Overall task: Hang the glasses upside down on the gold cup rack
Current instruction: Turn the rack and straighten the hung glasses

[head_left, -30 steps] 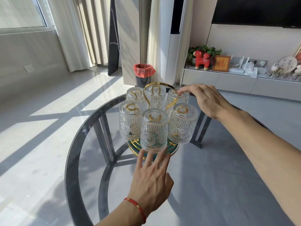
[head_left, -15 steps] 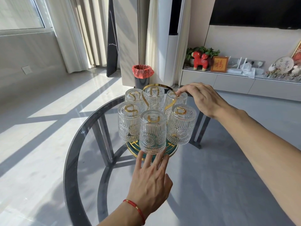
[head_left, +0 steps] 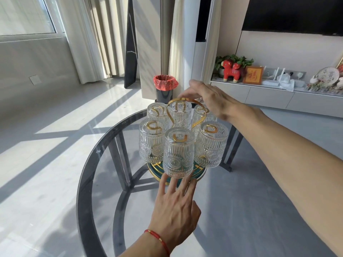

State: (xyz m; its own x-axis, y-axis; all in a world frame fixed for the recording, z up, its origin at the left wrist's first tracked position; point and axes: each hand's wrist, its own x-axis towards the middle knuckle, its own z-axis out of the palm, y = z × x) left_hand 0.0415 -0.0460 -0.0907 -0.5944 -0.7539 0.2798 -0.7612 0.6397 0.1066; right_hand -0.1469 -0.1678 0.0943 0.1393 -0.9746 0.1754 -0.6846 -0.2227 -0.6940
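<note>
Clear pressed glass on every tumbler, and the nearest glass (head_left: 178, 153) shows fine vertical ribs above a band of embossed rosettes, catching the sun. The rack handle (head_left: 185, 101) is polished gold metal, bright and smooth. Its round base (head_left: 198, 173) looks glossy dark green with a gold rim. Under it, my table top (head_left: 104, 164) is smooth tinted glass, see-through, sitting on matt dark metal legs. A red woven cord (head_left: 157, 238) with a small gold bead sits on my left wrist.

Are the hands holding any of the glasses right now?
No. The left hand only touches the rack's green base with its fingertips, and the right hand hovers open above the gold handle.
</note>
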